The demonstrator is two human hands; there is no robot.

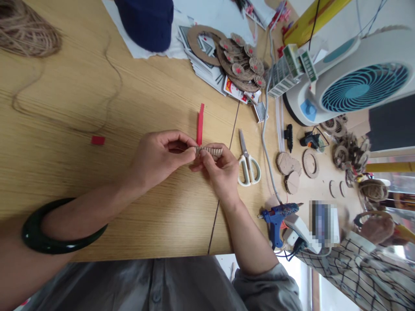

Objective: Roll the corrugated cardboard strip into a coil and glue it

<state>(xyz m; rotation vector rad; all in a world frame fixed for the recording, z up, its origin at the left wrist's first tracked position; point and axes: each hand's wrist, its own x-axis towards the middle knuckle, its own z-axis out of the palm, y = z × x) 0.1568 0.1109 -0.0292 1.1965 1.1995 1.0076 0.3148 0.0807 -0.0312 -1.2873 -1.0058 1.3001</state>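
Between my two hands is a short strip of corrugated cardboard [214, 151], its ridges facing up. My left hand [162, 155], with a dark green bangle [61, 246] on that arm, pinches the strip's left end. My right hand [223, 170] holds the other end, the thumb on top and the fingers beneath. Just beyond the fingertips a red paper strip [200, 125] lies on the table; whether it touches the fingers I cannot tell. Scissors [247, 162] with pale handles lie right of my right hand. A small red paper piece [98, 140] sits left of my left hand.
Twine [27, 30] is coiled at the upper left, a loose strand trailing. Playing cards [207, 73] lie under cardboard flower pieces [241, 65]. A blue glue gun [277, 218], a cable [265, 129] and a fan [356, 82] stand at the right, near a person in a checked garment [359, 272].
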